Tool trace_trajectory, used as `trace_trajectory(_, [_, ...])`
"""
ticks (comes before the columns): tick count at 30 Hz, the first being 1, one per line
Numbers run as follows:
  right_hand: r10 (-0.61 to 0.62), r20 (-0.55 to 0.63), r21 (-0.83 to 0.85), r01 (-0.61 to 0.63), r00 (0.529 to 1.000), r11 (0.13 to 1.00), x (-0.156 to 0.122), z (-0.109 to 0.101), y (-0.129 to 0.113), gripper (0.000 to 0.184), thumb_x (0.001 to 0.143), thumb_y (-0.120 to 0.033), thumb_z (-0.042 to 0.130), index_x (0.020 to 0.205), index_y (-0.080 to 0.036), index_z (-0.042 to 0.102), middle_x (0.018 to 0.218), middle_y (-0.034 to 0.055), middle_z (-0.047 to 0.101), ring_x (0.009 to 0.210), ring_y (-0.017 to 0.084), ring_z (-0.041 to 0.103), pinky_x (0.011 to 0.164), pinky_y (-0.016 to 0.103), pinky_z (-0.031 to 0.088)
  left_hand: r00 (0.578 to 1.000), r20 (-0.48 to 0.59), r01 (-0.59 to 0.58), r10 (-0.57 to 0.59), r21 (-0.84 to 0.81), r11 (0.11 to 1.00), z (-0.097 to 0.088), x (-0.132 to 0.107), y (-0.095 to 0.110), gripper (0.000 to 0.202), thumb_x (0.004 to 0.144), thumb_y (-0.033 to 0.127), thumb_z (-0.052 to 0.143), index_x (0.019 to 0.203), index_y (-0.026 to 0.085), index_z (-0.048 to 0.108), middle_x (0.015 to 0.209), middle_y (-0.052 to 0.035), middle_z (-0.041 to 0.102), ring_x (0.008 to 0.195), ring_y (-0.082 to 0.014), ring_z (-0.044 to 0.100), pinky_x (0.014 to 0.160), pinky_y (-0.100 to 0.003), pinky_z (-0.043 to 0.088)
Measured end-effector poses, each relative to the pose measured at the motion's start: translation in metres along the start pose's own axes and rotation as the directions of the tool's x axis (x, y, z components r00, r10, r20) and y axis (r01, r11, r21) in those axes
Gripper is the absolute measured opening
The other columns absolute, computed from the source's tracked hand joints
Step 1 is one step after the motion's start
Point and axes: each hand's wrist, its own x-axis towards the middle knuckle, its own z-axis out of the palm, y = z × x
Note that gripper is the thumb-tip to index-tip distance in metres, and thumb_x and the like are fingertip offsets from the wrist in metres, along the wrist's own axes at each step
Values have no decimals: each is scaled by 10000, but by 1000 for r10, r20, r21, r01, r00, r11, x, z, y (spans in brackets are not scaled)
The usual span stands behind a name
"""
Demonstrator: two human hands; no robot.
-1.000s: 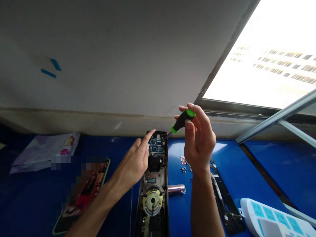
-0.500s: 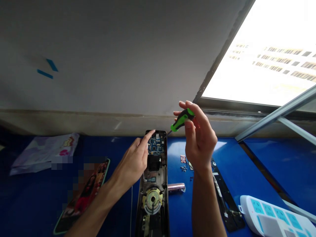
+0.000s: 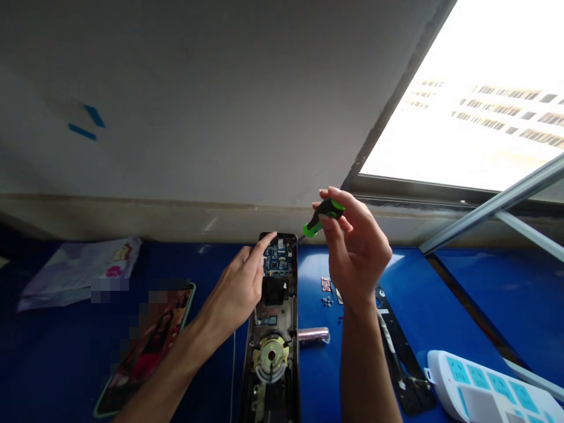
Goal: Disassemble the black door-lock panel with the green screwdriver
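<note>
My right hand grips a green and black screwdriver by its handle. The shaft slants down to the upper right corner of a blue circuit board. That board sits at the far end of a long dark housing, which also holds a round brass-coloured part. My left hand rests on the housing's left edge, index finger stretched to the top end; its other fingers are curled and partly hidden. Whether the screwdriver's tip sits in a screw is too small to tell.
Right of the housing lie several small screws, a small red board and a pink wrapped cylinder. Farther right are a black plate with a cable and a white power strip. A phone and a packet lie left.
My right hand has turned a little around the screwdriver, with the thumb and fingers shifted on the handle. My left hand stays on the housing.
</note>
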Motion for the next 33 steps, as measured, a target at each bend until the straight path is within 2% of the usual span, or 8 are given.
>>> trace_trajectory(4, [-44,-101,-110,33,994,993,1,3,1,351,867,-189,813,1174,-349,761,1060,29,631,920,187,670,744,377,635,1000,-8,-1,1,13,1000,0,0,-1,552,1064,258,325,1611,294,396,1114,-92,666,1055,-238,676,955,-404,573])
trace_trajectory(6, [-61,-85,-121,51,995,991,2,3,1,297,960,-220,698,1228,-342,738,1152,51,638,997,205,684,807,405,643,1000,-17,-12,13,18,1000,0,0,-1,549,1067,262,322,1610,287,395,1134,-97,668,1047,-233,678,948,-395,574])
trace_trajectory(10, [-32,67,32,30,997,999,1,2,-1,454,1066,-146,418,1428,-342,609,1469,64,619,1224,245,688,992,500,626,999,-25,-33,33,25,999,1,0,-2,545,1067,254,319,1606,273,401,1200,-108,666,1036,-223,680,955,-390,573])
trace_trajectory(14, [-2,-23,0,2,1000,1000,0,2,-4,369,979,-159,659,1277,-369,710,1176,27,711,1036,208,726,860,427,666,999,-30,-43,44,22,999,2,0,-3,549,1065,247,327,1608,288,393,1152,-94,664,1013,-216,680,948,-388,573])
trace_trajectory(16, [-24,-108,-81,15,994,997,1,3,-4,354,877,-179,803,1167,-377,762,989,7,654,893,177,682,736,368,650,999,-31,-44,44,23,999,1,-1,-3,548,1063,246,334,1606,292,399,1093,-81,663,997,-216,683,926,-378,578])
trace_trajectory(18, [-53,-137,-123,36,989,992,2,3,-5,341,869,-190,811,1149,-381,777,949,6,606,831,157,639,665,332,613,999,-26,-43,44,26,999,1,-1,-3,553,1058,237,340,1605,293,400,1058,-73,664,984,-215,685,910,-369,581])
trace_trajectory(23, [-38,28,-27,39,999,999,2,1,-5,451,1045,-136,464,1394,-348,654,1335,58,680,1182,233,696,920,446,640,999,-26,-47,48,38,998,1,0,-4,568,1048,223,343,1609,290,390,1129,-82,675,953,-208,683,901,-363,581])
trace_trajectory(33, [1,45,94,-5,999,996,0,8,-16,403,961,-79,639,1252,-334,754,1188,24,753,1077,217,749,941,430,669,999,-33,-38,39,22,999,2,0,-2,576,1040,220,349,1607,299,403,954,-54,633,896,-222,666,908,-387,574])
